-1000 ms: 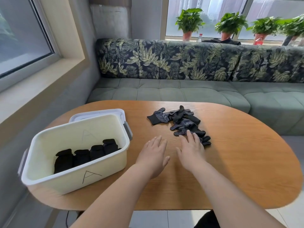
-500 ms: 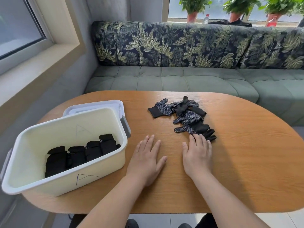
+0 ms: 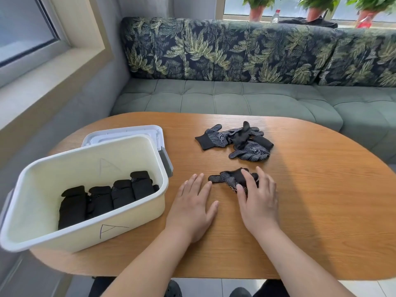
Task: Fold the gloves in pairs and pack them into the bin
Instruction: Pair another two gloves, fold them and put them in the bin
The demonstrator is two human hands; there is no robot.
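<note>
At the frame's centre the right hand (image 3: 257,196) presses its fingers flat on a dotted knit glove (image 3: 225,179), the left hand (image 3: 192,202) lying open just beside it; the glove looks limp, light and grippy, and is probably best pinched at the cuff.

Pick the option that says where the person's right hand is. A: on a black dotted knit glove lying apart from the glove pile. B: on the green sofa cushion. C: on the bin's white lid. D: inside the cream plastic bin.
A: the right hand rests on a black dotted knit glove on the oval wooden table, with bare wood between it and the pile of loose black gloves.
</note>
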